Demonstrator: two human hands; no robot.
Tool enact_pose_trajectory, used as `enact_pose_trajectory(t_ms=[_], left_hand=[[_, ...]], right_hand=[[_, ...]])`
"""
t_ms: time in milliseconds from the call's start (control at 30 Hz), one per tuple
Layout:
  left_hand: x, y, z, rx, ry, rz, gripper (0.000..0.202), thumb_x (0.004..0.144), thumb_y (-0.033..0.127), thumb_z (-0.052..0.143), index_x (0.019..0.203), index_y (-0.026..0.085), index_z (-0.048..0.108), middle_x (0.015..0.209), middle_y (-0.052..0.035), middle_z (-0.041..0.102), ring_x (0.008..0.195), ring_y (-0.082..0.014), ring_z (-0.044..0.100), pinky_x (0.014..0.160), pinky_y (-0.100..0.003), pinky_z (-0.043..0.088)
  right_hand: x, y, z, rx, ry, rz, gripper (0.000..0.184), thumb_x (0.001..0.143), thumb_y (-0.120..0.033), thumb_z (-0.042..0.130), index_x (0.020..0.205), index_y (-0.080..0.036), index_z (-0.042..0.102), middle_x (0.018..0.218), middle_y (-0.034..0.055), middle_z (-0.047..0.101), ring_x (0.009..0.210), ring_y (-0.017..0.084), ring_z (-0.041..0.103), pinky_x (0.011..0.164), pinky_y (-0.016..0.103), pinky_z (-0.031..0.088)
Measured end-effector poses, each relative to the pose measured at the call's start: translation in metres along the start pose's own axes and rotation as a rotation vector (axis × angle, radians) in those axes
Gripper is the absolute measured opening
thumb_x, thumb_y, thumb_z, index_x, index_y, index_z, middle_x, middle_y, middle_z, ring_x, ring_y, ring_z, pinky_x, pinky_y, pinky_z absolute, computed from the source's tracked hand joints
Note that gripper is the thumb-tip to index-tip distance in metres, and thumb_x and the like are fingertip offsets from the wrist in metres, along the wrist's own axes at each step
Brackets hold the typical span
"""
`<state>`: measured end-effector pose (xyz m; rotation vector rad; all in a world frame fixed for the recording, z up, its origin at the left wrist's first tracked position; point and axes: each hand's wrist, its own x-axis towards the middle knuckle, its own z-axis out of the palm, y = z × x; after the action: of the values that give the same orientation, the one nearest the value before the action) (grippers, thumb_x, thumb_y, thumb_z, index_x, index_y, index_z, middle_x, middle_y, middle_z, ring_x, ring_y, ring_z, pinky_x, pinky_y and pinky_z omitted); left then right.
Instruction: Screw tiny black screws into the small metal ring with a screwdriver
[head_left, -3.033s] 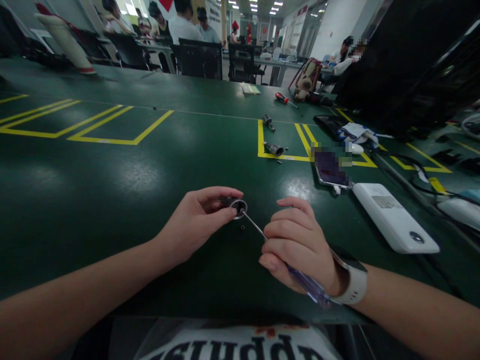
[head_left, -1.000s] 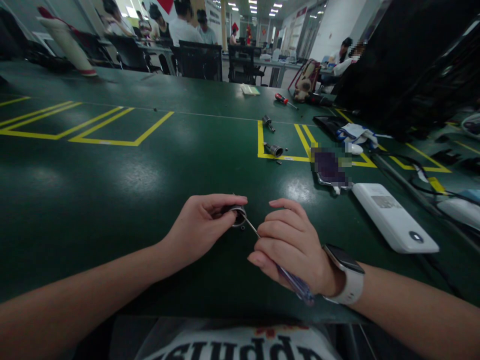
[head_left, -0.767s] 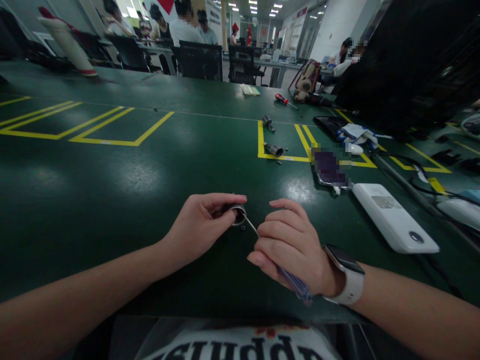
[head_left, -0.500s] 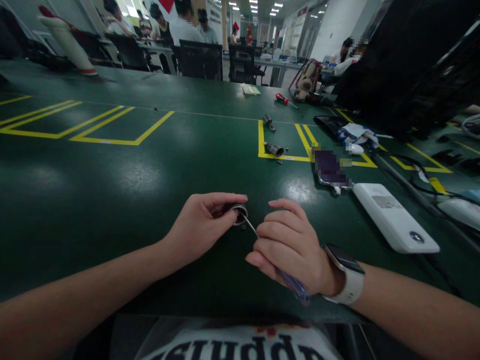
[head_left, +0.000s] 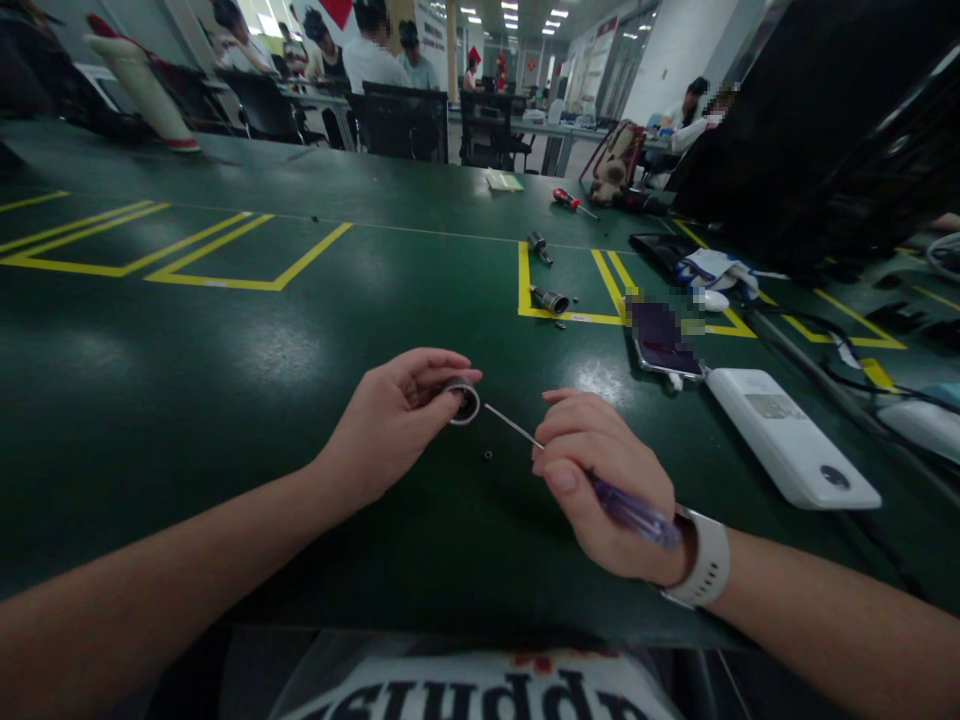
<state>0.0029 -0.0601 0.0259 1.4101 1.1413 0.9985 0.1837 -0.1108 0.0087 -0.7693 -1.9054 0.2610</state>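
My left hand pinches a small round metal cylinder part between thumb and fingers, its open ring end facing right, just above the green table. My right hand grips a thin screwdriver with a clear purple handle. Its metal shaft points left and its tip hangs a short gap to the right of the part, not touching it. A tiny dark screw lies on the table between my hands. A white watch sits on my right wrist.
Two more metal cylinder parts lie in a yellow-taped box ahead. A phone, a white power bank, cables and cloth sit to the right. A red-handled screwdriver lies farther back. People sit at distant desks.
The screwdriver tip was inside the part's ring; now my right hand has pulled it back to the right and turned the handle lower. My left hand lifted the part slightly up and away.
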Motion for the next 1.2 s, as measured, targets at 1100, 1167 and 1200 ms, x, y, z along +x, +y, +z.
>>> enact_pose_trajectory(t_ms=[1100, 1167, 1200], left_hand=[[0.006, 0.005, -0.005, -0.3, -0.02, -0.207, 0.034, 0.062, 0.012, 0.073, 0.095, 0.014, 0.066, 0.091, -0.0059, 0.07, 0.084, -0.0185, 0.066, 0.081, -0.033, 0.053], [0.006, 0.003, -0.004, -0.256, -0.027, -0.189, 0.036, 0.059, 0.014, 0.074, 0.094, 0.014, 0.066, 0.091, -0.0058, 0.07, 0.083, -0.0186, 0.065, 0.08, -0.033, 0.053], [0.006, 0.003, -0.004, -0.242, -0.031, -0.177, 0.036, 0.058, 0.013, 0.075, 0.093, 0.014, 0.065, 0.09, -0.0056, 0.07, 0.083, -0.0183, 0.065, 0.079, -0.032, 0.053]], right_hand=[[-0.002, 0.003, -0.001, -0.047, 0.019, 0.075, 0.019, 0.085, -0.015, 0.046, 0.067, -0.018, 0.053, 0.062, -0.0003, 0.054, 0.063, 0.012, 0.053, 0.084, 0.039, 0.045], [-0.002, 0.001, -0.003, -0.059, 0.019, -0.017, 0.014, 0.083, -0.015, 0.048, 0.071, -0.018, 0.054, 0.065, 0.0008, 0.056, 0.065, 0.013, 0.054, 0.085, 0.041, 0.045], [-0.002, 0.001, -0.004, -0.064, 0.009, -0.057, 0.012, 0.083, -0.016, 0.048, 0.072, -0.018, 0.054, 0.066, 0.0012, 0.057, 0.066, 0.014, 0.055, 0.086, 0.042, 0.045]])
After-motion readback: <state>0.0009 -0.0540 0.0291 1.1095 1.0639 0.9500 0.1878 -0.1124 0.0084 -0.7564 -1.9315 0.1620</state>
